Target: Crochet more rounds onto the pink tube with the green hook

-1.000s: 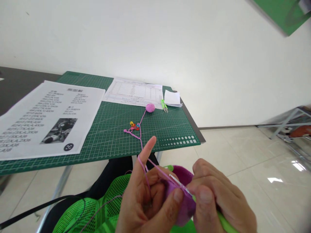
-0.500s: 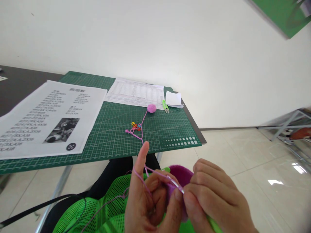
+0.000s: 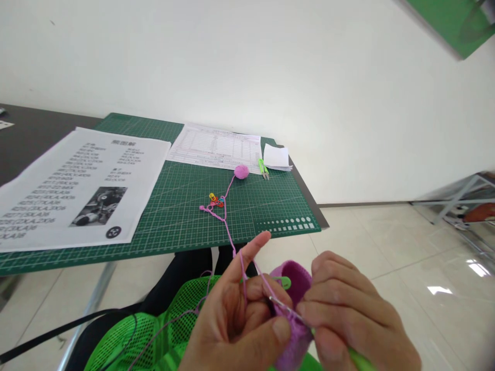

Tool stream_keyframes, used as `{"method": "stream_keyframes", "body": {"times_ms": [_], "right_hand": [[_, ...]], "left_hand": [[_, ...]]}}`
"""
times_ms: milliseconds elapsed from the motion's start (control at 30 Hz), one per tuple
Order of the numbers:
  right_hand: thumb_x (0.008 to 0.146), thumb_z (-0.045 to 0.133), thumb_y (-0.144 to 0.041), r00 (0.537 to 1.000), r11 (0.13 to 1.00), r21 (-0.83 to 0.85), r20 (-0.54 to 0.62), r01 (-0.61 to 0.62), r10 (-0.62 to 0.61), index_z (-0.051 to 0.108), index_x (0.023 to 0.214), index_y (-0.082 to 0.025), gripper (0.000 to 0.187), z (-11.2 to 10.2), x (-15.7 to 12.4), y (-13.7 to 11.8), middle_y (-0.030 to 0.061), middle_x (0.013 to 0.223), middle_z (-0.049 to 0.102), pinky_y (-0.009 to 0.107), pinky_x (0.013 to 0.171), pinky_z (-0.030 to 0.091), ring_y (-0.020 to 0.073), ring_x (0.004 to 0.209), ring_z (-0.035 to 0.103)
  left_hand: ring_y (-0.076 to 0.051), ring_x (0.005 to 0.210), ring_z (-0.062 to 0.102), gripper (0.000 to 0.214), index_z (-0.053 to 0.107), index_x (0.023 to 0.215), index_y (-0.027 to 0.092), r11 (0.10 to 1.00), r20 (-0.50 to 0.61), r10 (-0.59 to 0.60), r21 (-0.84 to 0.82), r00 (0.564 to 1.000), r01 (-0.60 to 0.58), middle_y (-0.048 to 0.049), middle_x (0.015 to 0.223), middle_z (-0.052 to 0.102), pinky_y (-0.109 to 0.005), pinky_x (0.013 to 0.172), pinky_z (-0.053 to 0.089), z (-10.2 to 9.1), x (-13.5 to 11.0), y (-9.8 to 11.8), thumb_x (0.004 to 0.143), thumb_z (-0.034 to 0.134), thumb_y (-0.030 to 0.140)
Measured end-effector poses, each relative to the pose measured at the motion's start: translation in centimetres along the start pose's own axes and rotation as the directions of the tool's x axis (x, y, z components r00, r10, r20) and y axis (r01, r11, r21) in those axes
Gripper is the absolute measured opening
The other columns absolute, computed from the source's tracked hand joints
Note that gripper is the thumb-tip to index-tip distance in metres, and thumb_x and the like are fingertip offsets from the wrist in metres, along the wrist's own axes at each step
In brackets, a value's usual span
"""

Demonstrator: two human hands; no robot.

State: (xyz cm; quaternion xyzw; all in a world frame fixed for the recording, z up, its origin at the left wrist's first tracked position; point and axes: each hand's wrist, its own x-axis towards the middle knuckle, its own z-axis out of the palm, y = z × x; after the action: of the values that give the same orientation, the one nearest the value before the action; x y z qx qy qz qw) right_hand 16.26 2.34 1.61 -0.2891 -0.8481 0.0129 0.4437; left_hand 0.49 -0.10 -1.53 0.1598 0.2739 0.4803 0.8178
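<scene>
My left hand (image 3: pixel 240 314) pinches the edge of a purple crochet piece (image 3: pixel 296 340) between thumb and fingers, its index finger raised with pink-purple yarn (image 3: pixel 264 275) looped around it. My right hand (image 3: pixel 351 309) is closed around the green handle (image 3: pixel 359 359) of a crochet hook (image 3: pixel 288 310). The hook's metal shaft lies across the top edge of the piece, its tip touching the yarn near the left fingers. A light green stitch marker (image 3: pixel 285 282) shows just behind the left fingers. Part of the crochet piece is hidden by both hands.
A green cutting mat (image 3: pixel 185 190) carries a printed pattern sheet (image 3: pixel 88 180), a form (image 3: pixel 216 147), a small yarn ball (image 3: pixel 242 172), green thread snips (image 3: pixel 263 168), white paper slips (image 3: pixel 276 157) and several coloured stitch markers (image 3: pixel 216 200). A green mesh bag (image 3: pixel 181 309) lies on my lap.
My left index finger has tilted to the right and the left hand has turned, showing more of the crochet piece. The hook now lies lower and flatter along the piece's edge.
</scene>
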Motion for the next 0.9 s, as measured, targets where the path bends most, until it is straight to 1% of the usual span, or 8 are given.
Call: {"method": "stream_keyframes", "body": {"times_ms": [67,167,333,433,600,733,800,900], "right_hand": [[0.087,0.050,-0.007,0.998,0.997,0.044,-0.014,-0.056,0.057,0.058,0.064,-0.014,0.026,-0.2,0.3,-0.4,-0.0001,0.053,0.059,0.030,0.051,0.048,0.0108,0.047,0.051],[0.083,0.049,-0.002,0.993,0.993,0.061,0.065,-0.101,0.097,0.057,0.064,-0.015,0.024,-0.7,0.3,-0.7,-0.0013,0.052,0.056,0.030,0.053,0.047,0.0109,0.048,0.051],[0.085,0.047,-0.006,0.975,0.960,0.172,0.014,-0.220,0.221,0.053,0.064,-0.017,0.025,-1.1,0.0,-0.9,-0.0031,0.050,0.049,0.030,0.052,0.043,0.0104,0.046,0.045],[0.092,0.045,-0.013,0.965,0.934,0.254,-0.013,-0.250,0.262,0.052,0.061,-0.017,0.032,-1.1,-0.2,-1.0,-0.0027,0.048,0.047,0.030,0.051,0.041,0.0100,0.044,0.044],[0.096,0.045,-0.024,0.960,0.876,0.403,0.023,-0.264,0.279,0.048,0.059,-0.016,0.038,-1.2,-0.5,-0.1,-0.0039,0.046,0.045,0.028,0.049,0.038,0.0081,0.043,0.043],[0.096,0.046,-0.028,0.966,0.834,0.515,-0.044,-0.198,0.256,0.043,0.059,-0.018,0.038,-0.5,-0.8,0.5,-0.0062,0.043,0.038,0.024,0.043,0.035,0.0065,0.039,0.037],[0.098,0.045,-0.029,0.961,0.859,0.463,-0.051,-0.218,0.271,0.045,0.060,-0.018,0.039,-0.3,-0.9,0.3,-0.0059,0.043,0.041,0.024,0.043,0.036,0.0070,0.040,0.039],[0.099,0.046,-0.028,0.978,0.951,0.234,-0.009,-0.201,0.209,0.052,0.065,-0.017,0.037,-0.5,-0.8,-0.6,-0.0033,0.049,0.052,0.028,0.050,0.043,0.0092,0.046,0.047]], "left_hand": [[-0.003,0.051,0.027,0.072,0.054,0.138,0.032,1.000,0.033,-0.024,0.010,0.999,0.024,0.0027,0.073,0.066,-0.018,0.055,0.031,-0.1,0.1,0.1,0.073,0.082,0.016],[-0.003,0.050,0.028,0.074,0.052,0.139,0.030,0.998,0.062,-0.064,0.010,0.996,0.064,0.0028,0.074,0.065,-0.017,0.053,0.028,-0.2,0.2,0.1,0.072,0.082,0.017],[-0.003,0.053,0.046,0.077,0.055,0.135,0.027,0.990,0.100,-0.124,-0.049,0.987,0.129,0.0016,0.073,0.067,-0.014,0.050,0.031,-0.1,0.3,0.4,0.066,0.087,0.016],[-0.004,0.056,0.050,0.070,0.060,0.131,0.030,0.986,0.124,-0.145,-0.068,0.982,0.154,0.0017,0.073,0.067,-0.014,0.054,0.033,-0.1,0.2,0.5,0.068,0.086,0.014],[-0.003,0.052,0.034,0.065,0.062,0.129,0.031,0.988,0.159,-0.151,0.006,0.976,0.152,0.0027,0.072,0.063,-0.019,0.052,0.023,-0.6,0.4,0.2,0.069,0.086,0.021],[-0.004,0.050,0.025,0.063,0.061,0.129,0.033,0.993,0.136,-0.115,0.020,0.984,0.113,0.0041,0.072,0.061,-0.022,0.052,0.021,-0.7,0.5,-0.3,0.072,0.084,0.021],[-0.004,0.049,0.023,0.063,0.059,0.132,0.034,0.997,0.120,-0.065,0.060,0.991,0.058,0.0040,0.072,0.062,-0.023,0.052,0.020,-0.5,0.4,-0.4,0.074,0.082,0.021],[-0.003,0.048,0.022,0.065,0.055,0.135,0.035,0.990,0.105,-0.015,0.141,0.994,0.000,0.0021,0.075,0.065,-0.022,0.048,0.015,0.0,0.2,-0.3,0.076,0.080,0.025]]}}
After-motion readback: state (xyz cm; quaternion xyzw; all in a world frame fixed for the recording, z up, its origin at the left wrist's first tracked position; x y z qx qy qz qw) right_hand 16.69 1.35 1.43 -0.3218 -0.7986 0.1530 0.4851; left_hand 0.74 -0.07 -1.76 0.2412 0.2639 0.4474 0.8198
